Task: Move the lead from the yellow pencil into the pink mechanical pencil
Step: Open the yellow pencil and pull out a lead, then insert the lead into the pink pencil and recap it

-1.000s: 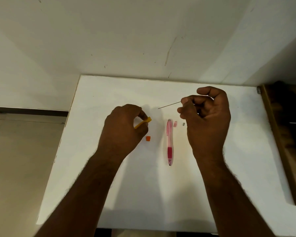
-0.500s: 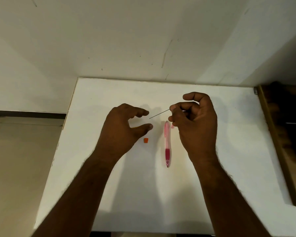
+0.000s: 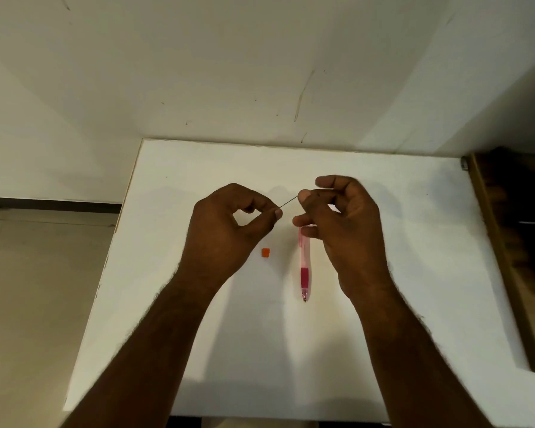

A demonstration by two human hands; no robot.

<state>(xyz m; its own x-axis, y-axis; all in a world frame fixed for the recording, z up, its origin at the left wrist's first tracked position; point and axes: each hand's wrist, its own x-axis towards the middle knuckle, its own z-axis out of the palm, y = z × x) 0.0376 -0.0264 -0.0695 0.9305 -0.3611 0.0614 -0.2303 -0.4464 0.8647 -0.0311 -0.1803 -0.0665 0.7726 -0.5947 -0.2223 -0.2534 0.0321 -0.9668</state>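
1. A second ago our left hand (image 3: 229,230) was holding the yellow pencil; now the pencil is out of view, and we cannot tell where it lies. That hand has come in to meet the lead (image 3: 288,201), so the extraction looks done and the loading step is next.
2. The lead runs as a thin dark line above the top end of the pink mechanical pencil (image 3: 304,267), bridging both hands.
3. Our left hand has thumb and forefinger closed together on the lead's left end, the other fingers curled loosely.
4. Our right hand (image 3: 343,230) is pinched on the lead's right end, its lower fingers touching or just over the pink pencil's top; which, we cannot tell.
5. The pink pencil lies flat on the table (image 3: 414,273), tip towards us, with a small orange piece (image 3: 265,253) just left of its barrel.
6. We judge the lead is fragile, so a two-ended hold risks snapping it.
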